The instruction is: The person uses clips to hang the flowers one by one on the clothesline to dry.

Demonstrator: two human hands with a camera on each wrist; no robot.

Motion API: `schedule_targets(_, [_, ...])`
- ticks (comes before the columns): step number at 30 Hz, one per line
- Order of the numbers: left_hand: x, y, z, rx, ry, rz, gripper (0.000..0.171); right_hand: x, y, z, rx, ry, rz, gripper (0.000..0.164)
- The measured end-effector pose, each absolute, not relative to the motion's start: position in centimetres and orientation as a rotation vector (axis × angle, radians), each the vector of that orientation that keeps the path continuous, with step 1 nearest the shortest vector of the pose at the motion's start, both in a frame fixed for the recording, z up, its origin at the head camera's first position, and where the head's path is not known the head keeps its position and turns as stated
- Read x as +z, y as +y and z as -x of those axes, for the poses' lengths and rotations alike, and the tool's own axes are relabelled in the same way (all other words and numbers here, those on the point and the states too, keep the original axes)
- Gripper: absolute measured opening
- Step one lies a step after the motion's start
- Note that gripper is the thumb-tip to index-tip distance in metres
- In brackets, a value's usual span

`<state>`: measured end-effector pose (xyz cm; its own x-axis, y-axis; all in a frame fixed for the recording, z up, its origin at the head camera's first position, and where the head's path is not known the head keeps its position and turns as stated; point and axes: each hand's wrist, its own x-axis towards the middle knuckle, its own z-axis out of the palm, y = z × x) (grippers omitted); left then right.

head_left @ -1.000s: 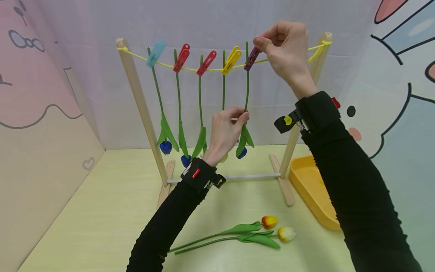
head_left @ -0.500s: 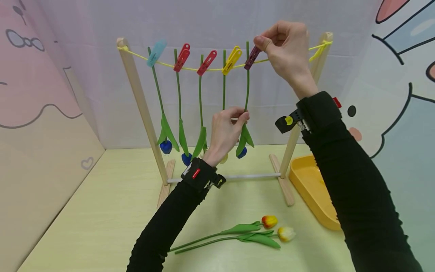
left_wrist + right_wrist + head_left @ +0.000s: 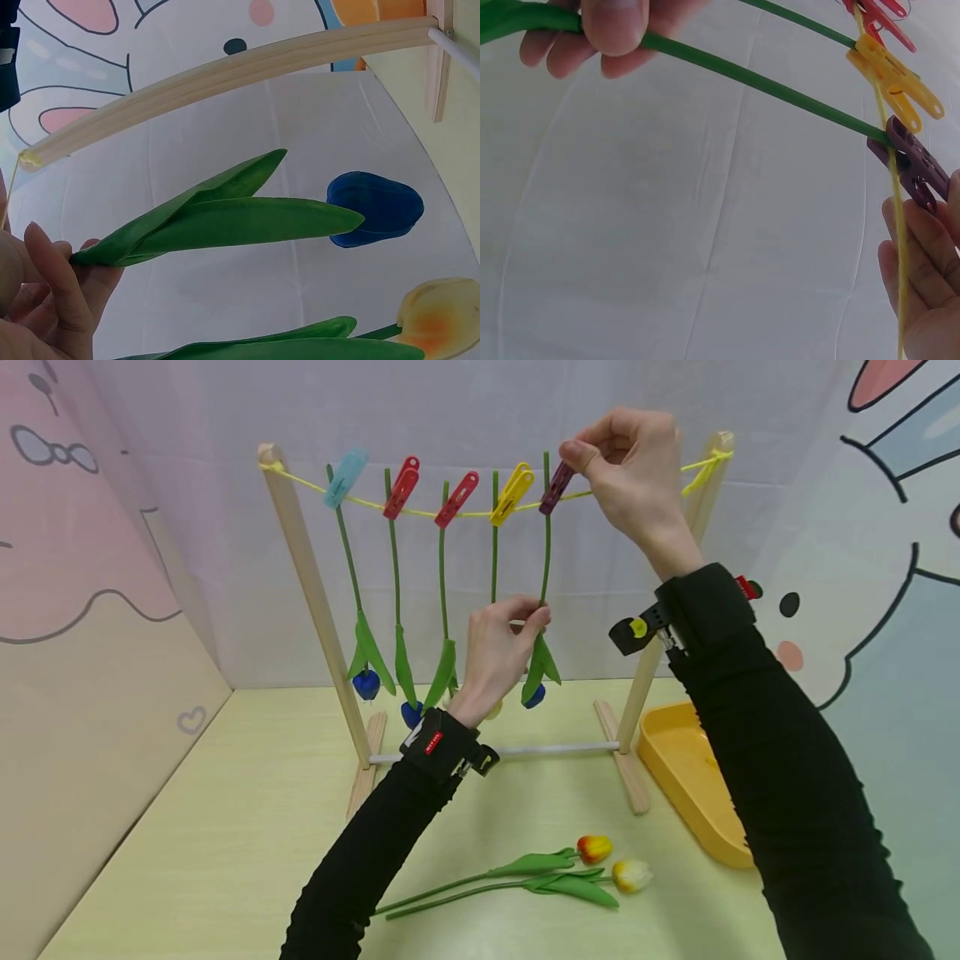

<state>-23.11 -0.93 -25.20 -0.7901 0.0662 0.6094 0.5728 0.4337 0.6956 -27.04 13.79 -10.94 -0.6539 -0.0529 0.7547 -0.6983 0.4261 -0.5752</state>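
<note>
My left hand [image 3: 498,652] pinches the green stem [image 3: 765,86] of an artificial blue tulip [image 3: 375,210], which hangs flower down, just above its leaves. At the stem's upper end a purple clothespin [image 3: 915,163] sits on the yellow string [image 3: 901,292], with the stem lying at its mouth. My right hand [image 3: 633,477] holds the clothespin's handle end between thumb and fingers. To the left, more tulips hang head down from a yellow clothespin [image 3: 512,495], two red clothespins [image 3: 456,500] and a light blue clothespin [image 3: 346,479]. My left hand and forearm partly hide some flowers.
The string runs between two wooden posts [image 3: 315,610] joined low down by a white bar [image 3: 558,749]. On the table, in front, lie a red-yellow tulip [image 3: 595,849] and a white tulip [image 3: 632,877]. A yellow tray [image 3: 686,785] stands at right, partly behind my right sleeve.
</note>
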Motion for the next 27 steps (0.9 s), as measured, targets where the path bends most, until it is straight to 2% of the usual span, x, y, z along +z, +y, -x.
schedule_targets(18, [-25.31,-0.89,23.25,-1.338,-2.191,0.526,0.018,-11.08,13.9,27.05,1.179,-2.039,-0.636,0.027])
schedule_targets(27, [-25.67,-0.98,23.05,-1.36,-2.212,0.521,0.029,-11.07,13.81,26.73,1.087,-2.096,-0.586,0.03])
